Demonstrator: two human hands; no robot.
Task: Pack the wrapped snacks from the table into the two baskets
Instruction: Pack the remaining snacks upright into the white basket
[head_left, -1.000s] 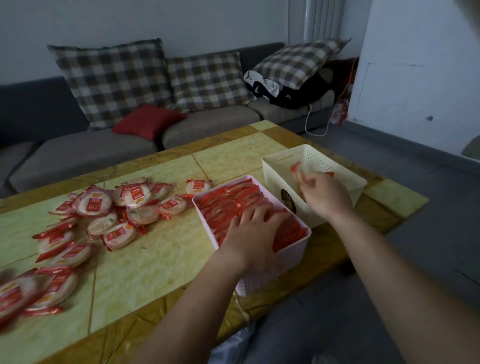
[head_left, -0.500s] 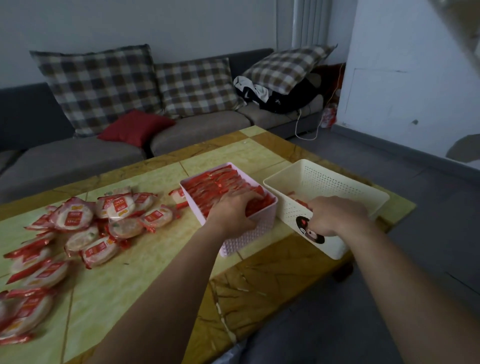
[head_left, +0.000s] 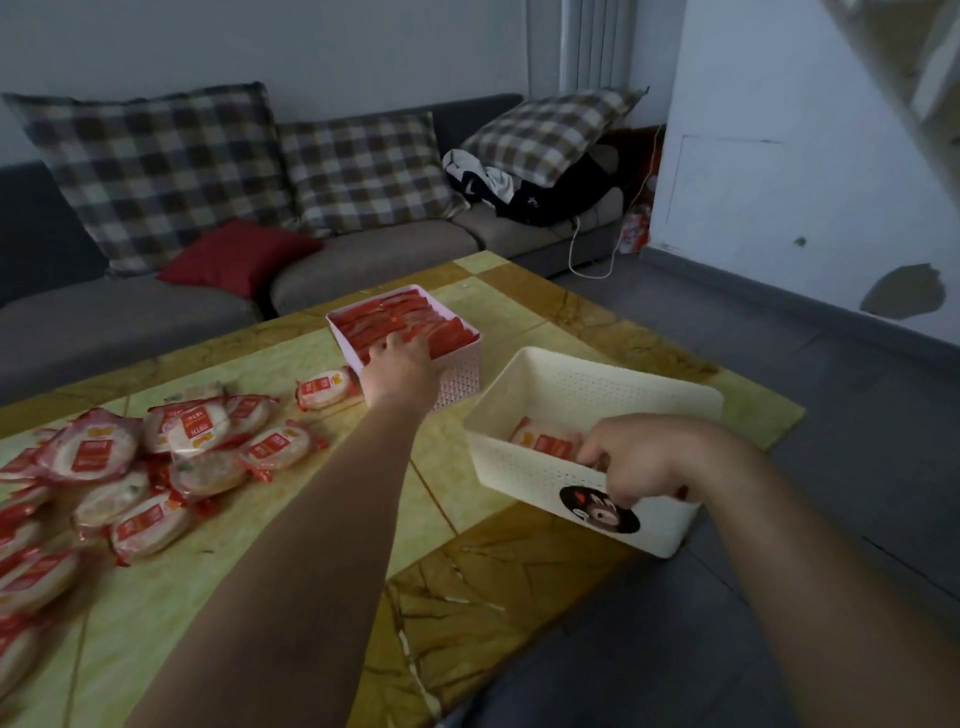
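Observation:
Several wrapped round snacks (head_left: 192, 431) in red and clear wrappers lie piled on the left of the table (head_left: 291, 525), and one more snack (head_left: 324, 387) lies beside the pink basket (head_left: 460, 382). That basket is packed full of red wrappers. My left hand (head_left: 400, 369) grips its near corner, fingers curled over the rim onto the wrappers. The cream basket (head_left: 524, 470) sits tilted at the table's right edge, partly hanging over it, with a few snacks (head_left: 545, 441) inside. My right hand (head_left: 644, 457) grips its near rim, fingers inside, above a dark round sticker.
A grey sofa (head_left: 363, 260) with checked cushions and a red cushion runs behind the table. Grey floor (head_left: 779, 597) lies to the right and near side, with a white wall beyond. A white cable hangs by the sofa's right end.
The pink basket has moved away from me towards the sofa under my left hand. The cream basket has been pulled nearer and to the right, over the table's edge, by my right hand.

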